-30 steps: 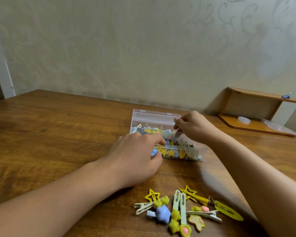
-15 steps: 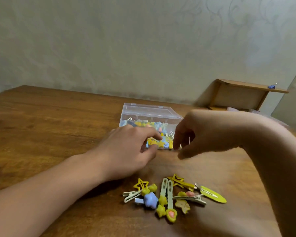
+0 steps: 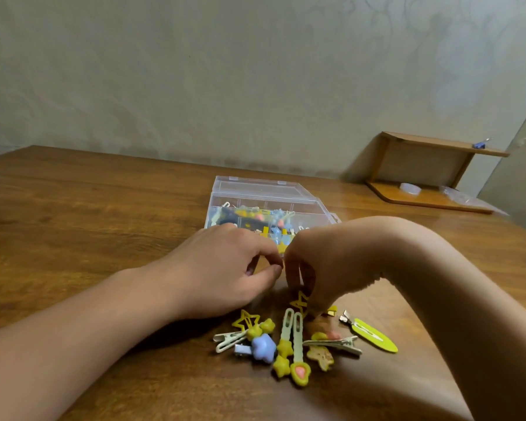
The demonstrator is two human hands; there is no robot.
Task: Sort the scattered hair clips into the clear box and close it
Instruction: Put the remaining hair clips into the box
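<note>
**Yellow star clip pinched beside the clear box**

Glossy brown wooden table (image 3: 73, 223) carries a clear hinged plastic box (image 3: 264, 202), lid up, with bright clips inside. Just in front of that box, the right hand (image 3: 325, 262) points its fingers down, pinching a yellow open-star metal clip (image 3: 298, 302). The left hand (image 3: 222, 268) rests beside it, fingers loosely curled, holding nothing. Nearer still lies the scattered pile: a lilac star clip (image 3: 263, 347) and a smooth lime oval snap clip (image 3: 374, 335).

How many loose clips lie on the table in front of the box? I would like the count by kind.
Yellow outline stars: 2
Long pale-green clips: 2
Cream alligator clips: 2
Blue star clip: 1
Lime snap clip: 1
Tan clip: 1
Total: 9
</note>
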